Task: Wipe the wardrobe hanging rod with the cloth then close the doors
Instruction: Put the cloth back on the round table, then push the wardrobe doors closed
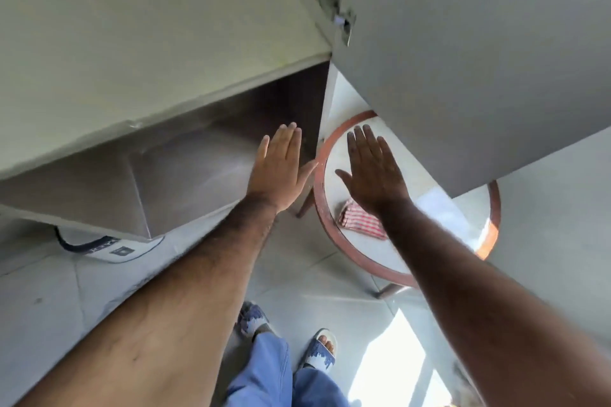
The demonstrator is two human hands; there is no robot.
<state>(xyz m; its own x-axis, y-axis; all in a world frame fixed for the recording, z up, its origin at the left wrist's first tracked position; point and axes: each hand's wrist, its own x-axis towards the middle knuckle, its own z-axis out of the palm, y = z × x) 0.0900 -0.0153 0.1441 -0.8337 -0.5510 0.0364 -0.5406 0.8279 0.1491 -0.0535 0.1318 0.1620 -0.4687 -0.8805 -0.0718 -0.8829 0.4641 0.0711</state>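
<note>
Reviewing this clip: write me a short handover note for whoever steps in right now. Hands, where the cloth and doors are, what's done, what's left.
Left hand: open, flat, empty, raised toward the open wardrobe interior.
Right hand: open, flat, empty, raised near the right door.
Checked cloth: lying on the round table, not in either hand.
Left door and right door are both still swung open.
Hanging rod is not in view, so wiping cannot be confirmed.
Left: push both doors shut.

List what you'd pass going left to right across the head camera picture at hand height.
Open wardrobe compartment → left hand → round table rim → right hand → grey wardrobe door.
</note>
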